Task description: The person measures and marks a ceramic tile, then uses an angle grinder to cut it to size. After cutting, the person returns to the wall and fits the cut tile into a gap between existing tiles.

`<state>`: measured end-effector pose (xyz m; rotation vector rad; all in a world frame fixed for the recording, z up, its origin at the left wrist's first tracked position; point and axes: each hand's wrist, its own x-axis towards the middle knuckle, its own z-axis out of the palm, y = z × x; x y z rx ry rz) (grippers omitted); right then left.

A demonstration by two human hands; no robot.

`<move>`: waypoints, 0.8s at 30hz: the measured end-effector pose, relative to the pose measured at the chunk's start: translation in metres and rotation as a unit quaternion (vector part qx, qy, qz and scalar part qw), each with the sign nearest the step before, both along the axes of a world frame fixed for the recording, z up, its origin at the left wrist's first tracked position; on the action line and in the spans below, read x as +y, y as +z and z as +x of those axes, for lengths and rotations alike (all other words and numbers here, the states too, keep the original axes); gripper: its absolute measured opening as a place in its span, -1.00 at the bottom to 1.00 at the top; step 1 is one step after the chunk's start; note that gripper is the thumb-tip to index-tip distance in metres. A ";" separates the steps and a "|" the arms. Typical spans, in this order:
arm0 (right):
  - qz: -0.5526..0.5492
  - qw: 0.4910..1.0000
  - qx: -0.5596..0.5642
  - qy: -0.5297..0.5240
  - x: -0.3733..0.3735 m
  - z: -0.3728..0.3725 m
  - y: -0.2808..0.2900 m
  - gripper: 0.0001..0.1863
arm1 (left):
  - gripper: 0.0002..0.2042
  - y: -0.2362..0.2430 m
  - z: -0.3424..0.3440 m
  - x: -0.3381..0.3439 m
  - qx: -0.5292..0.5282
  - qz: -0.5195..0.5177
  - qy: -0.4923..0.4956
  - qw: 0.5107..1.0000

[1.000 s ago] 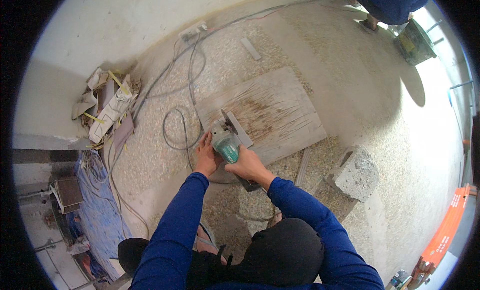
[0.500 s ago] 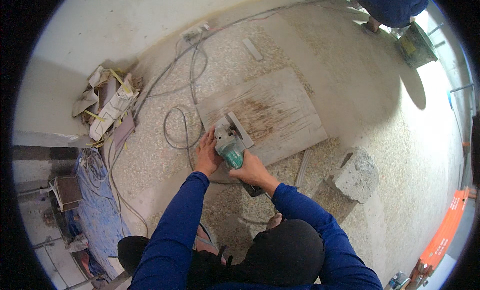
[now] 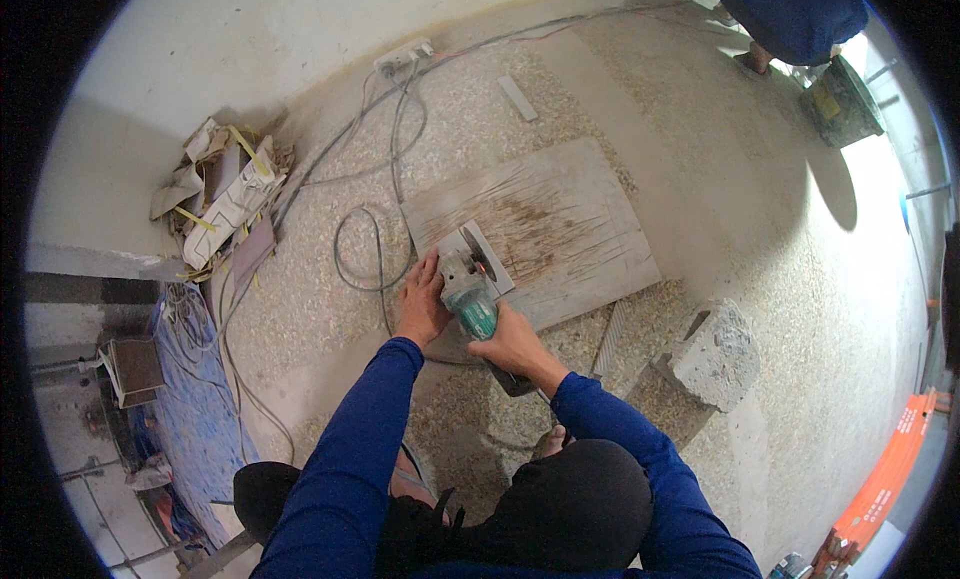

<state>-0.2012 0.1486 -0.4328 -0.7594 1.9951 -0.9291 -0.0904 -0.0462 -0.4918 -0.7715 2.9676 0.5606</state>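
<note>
My right hand [image 3: 518,347] is wrapped around the green body of an angle grinder [image 3: 476,315]. The grinder's disc [image 3: 478,251] stands on edge across a small light-grey tile piece [image 3: 496,263]. That piece lies on the near left part of a scored, brown-marked board [image 3: 590,229]. Beside the grinder's head, my left hand [image 3: 424,304] reaches forward with its fingertips on the left edge of the tile piece, seemingly holding it down. The grinder's head partly hides the thumb side of this hand and the near end of the piece.
A looping cable [image 3: 345,269] runs left of the board to a power strip [image 3: 404,56] by the wall. Scrap [image 3: 225,204] is heaped at left. A concrete block [image 3: 712,354] sits at right, a narrow strip [image 3: 518,98] beyond the board. Another person [image 3: 795,19] is near a bucket [image 3: 840,104].
The view has shifted slightly. The grinder's disc has moved a little relative to the tile piece, and more of the piece shows on the disc's left. Both hands keep their places.
</note>
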 end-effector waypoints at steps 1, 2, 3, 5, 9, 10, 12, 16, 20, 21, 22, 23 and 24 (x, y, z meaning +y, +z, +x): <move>-0.001 1.000 -0.003 -0.001 0.001 0.000 0.000 -0.16 | -0.10 0.000 0.000 0.000 0.000 0.007 0.004 1.000; -0.001 1.000 -0.003 -0.003 0.001 0.000 -0.001 -0.16 | -0.11 0.001 -0.001 0.001 0.000 0.013 0.008 1.000; 0.003 1.000 -0.003 0.001 0.000 -0.001 -0.001 -0.16 | -0.11 0.002 -0.001 0.001 0.006 0.033 0.012 0.999; 0.021 1.000 0.001 0.006 -0.003 -0.002 -0.002 -0.16 | -0.12 0.003 0.000 0.001 -0.006 0.029 0.009 1.000; 0.030 0.999 -0.016 0.009 -0.009 -0.005 -0.005 -0.16 | -0.12 0.003 0.001 0.001 -0.003 0.031 0.004 1.000; 0.028 0.999 -0.016 0.007 -0.009 -0.004 -0.005 -0.15 | -0.11 0.002 0.001 0.001 -0.011 0.019 0.005 1.000; 0.017 1.000 -0.008 0.003 -0.007 -0.002 -0.005 -0.16 | -0.08 -0.001 0.002 0.000 -0.037 0.024 0.011 0.999; 0.008 1.000 0.006 -0.001 0.004 0.002 -0.001 -0.21 | 0.01 -0.011 0.002 -0.002 -0.007 0.003 0.003 1.000; 0.040 0.999 0.003 0.015 0.011 0.001 0.006 -0.21 | 0.06 -0.016 0.002 -0.003 0.018 -0.014 -0.008 1.000; 0.043 0.999 -0.004 0.016 0.011 0.000 0.008 -0.22 | 0.07 -0.016 0.002 -0.003 0.005 -0.008 -0.005 1.000; 0.048 0.999 -0.010 0.015 0.010 0.000 0.009 -0.22 | 0.08 -0.015 0.002 -0.003 0.007 -0.013 -0.007 1.000; 0.048 0.999 -0.015 0.014 0.008 -0.001 0.009 -0.22 | 0.09 -0.014 0.002 -0.002 -0.001 -0.016 -0.005 1.000; 0.048 0.999 -0.012 0.013 0.006 -0.002 0.009 -0.21 | 0.09 -0.012 0.002 -0.002 -0.009 -0.019 -0.004 1.000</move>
